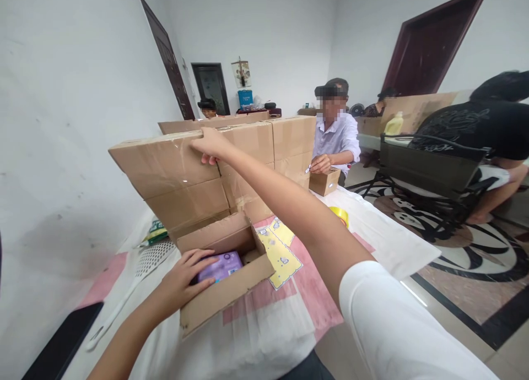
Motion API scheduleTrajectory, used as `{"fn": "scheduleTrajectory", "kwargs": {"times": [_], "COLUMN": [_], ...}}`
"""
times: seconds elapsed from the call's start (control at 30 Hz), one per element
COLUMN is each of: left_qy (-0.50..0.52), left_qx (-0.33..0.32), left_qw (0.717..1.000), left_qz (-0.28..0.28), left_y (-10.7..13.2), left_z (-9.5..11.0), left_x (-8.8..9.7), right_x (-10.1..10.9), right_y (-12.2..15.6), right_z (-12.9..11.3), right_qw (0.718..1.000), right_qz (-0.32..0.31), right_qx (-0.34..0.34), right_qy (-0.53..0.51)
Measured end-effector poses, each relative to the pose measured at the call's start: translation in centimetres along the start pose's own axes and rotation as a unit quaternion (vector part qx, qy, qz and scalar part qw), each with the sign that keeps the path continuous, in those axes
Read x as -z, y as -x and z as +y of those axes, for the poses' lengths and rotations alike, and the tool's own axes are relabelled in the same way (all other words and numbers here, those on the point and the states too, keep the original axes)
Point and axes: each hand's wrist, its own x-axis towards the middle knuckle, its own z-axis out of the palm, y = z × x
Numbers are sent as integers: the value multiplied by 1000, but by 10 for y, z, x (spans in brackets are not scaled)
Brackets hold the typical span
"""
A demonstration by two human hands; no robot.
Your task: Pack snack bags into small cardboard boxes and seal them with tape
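Note:
My left hand [185, 272] reaches into an open cardboard box [231, 292] on the table. Its fingers and thumb are spread around a purple packet [223, 267] lying inside. My right arm stretches across to a wall of taped, stacked cardboard boxes [185, 193] behind the open box. Against the top edge of that wall, my right hand [211, 144] has its fingers curled; what lies under the palm is hidden. One flap of the open box leans toward me.
To the left lie a white perforated scoop-like tool [155, 258], a green packet [155, 234] and a dark flat object [66, 341]. Yellow tape [341, 216] and a small box [325, 182] are right. A person [335, 129] sits beyond; another [471, 126] is farther right.

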Motion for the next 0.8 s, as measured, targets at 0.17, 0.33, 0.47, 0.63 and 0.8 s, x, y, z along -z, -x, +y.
{"fn": "scheduleTrajectory", "kwargs": {"times": [0.17,0.33,0.47,0.63,0.8], "left_qy": [9,16,7,6,30], "left_qx": [20,34,38,50,39], "left_qw": [997,996,992,991,982], "left_qz": [-71,-80,-116,-123,-184], "left_y": [-2,-4,-7,-13,-34], "left_z": [18,29,32,36,42], "left_x": [9,16,20,22,20], "right_x": [-8,-20,-28,-31,-41], "right_y": [-6,1,17,39,80], "right_z": [-2,-4,-2,4,30], "right_qw": [1000,998,997,996,995], "right_qz": [14,15,5,3,-14], "right_qx": [12,55,74,84,101], "right_qy": [-11,-30,-16,-16,-15]}}
